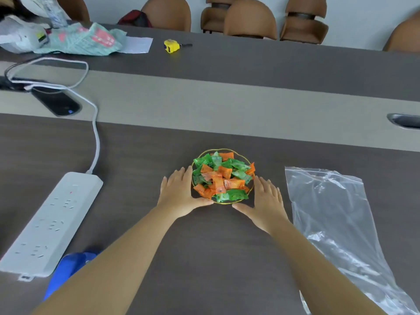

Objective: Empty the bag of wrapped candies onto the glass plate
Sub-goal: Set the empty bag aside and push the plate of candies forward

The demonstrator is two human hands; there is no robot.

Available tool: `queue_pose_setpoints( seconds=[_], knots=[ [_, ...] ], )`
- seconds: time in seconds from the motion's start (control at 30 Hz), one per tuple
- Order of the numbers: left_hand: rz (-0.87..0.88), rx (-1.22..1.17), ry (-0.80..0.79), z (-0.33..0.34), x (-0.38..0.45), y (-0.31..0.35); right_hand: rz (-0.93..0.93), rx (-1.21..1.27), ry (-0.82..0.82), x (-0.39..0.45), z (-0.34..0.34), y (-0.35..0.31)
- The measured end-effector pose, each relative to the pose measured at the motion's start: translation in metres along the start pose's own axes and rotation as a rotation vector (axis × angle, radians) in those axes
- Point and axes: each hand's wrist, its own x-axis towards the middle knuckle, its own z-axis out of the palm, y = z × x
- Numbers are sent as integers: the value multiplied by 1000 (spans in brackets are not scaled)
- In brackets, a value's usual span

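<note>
The glass plate (247,160) is small, clear and round with a thin gold-coloured scalloped rim; it stands on the dark wood-grain table (216,246), in the middle of the near section. It is heaped with wrapped candies (221,177), each a small flat packet with crimped ends, in two colours: green and orange. The heap overlaps too much for an exact count (well over a dozen of each colour show, in roughly equal share). None lie loose on the table.

The bag (336,223) is one clear plastic bag, lying flat and crumpled on the table to the right of the plate, apart from it. No candy can be seen inside it.

Two bare hands are present. The left hand (179,194) lies flat on the table against the plate's left side, fingers straight and close together, thumb stretched under the near rim. The right hand (266,198) mirrors it on the right side, fingers extended, thumb pointing toward the near rim. Both hands are spread and flank the plate without closing round it; whether the right fingers touch the rim cannot be told.

Other items, one each: a white power strip (51,223) at left with its cable (96,137), a yellow tape measure (171,45) on the far section, a blue object (68,267) partly hidden by the left forearm.
</note>
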Motion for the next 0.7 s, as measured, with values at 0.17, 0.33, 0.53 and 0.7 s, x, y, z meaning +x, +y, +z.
queue_pose_setpoints(
  seconds=[0.17, 0.33, 0.53, 0.7],
  knots=[
    [-21, -6, 17, -9, 70, 6, 35, 51, 17, 68, -13, 0],
    [-50, -46, 60, -16, 142, 9, 32, 114, 56, 142, -24, 8],
    [-100, -39, 117, -26, 208, 12, 15, 141, 79, 214, -36, 9],
    [-191, 1, 98, -32, 237, 22, 23, 154, 80, 250, -38, 7]
  ],
)
